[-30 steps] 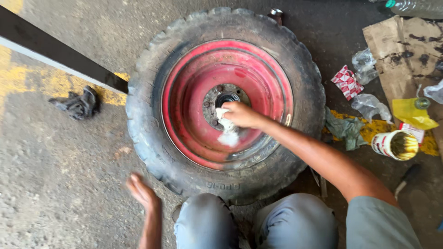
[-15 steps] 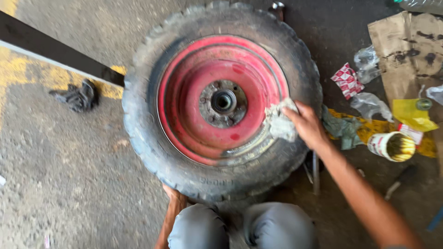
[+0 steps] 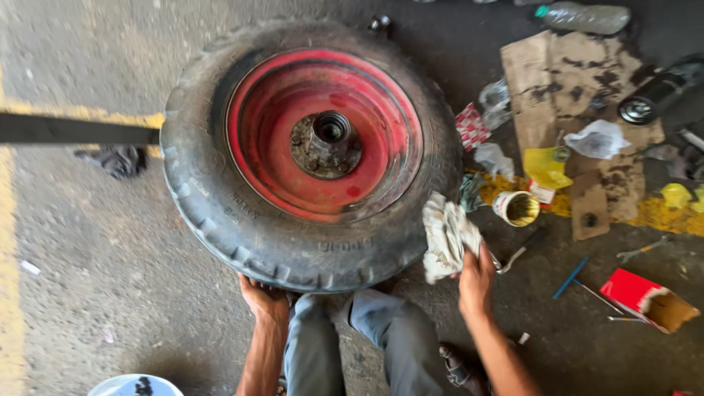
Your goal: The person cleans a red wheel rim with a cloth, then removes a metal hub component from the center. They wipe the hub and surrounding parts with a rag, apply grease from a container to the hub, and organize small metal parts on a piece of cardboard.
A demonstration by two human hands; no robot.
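Note:
A big black tyre (image 3: 220, 213) on a red wheel rim (image 3: 381, 139) lies on the concrete, its rusty hub (image 3: 328, 143) at the centre. My left hand (image 3: 264, 299) grips the tyre's near edge from below, fingers hidden under the rubber. My right hand (image 3: 477, 282) holds a dirty white rag (image 3: 446, 235) beside the tyre's lower right side, off the rim. My knees in grey trousers (image 3: 367, 337) sit between both arms.
Right of the tyre lie a yellow-filled tin (image 3: 517, 208), stained cardboard (image 3: 579, 95), plastic wrappers, a plastic bottle (image 3: 583, 16), a red box (image 3: 642, 297), a blue-handled tool (image 3: 570, 277) and yellow spilled powder. A black bar (image 3: 73, 130) and dark rag (image 3: 117, 159) are at left.
My right hand has drawn the rag from the hub, across the rim, to outside the tyre's lower right. My left hand moved from the ground to the tyre's near edge.

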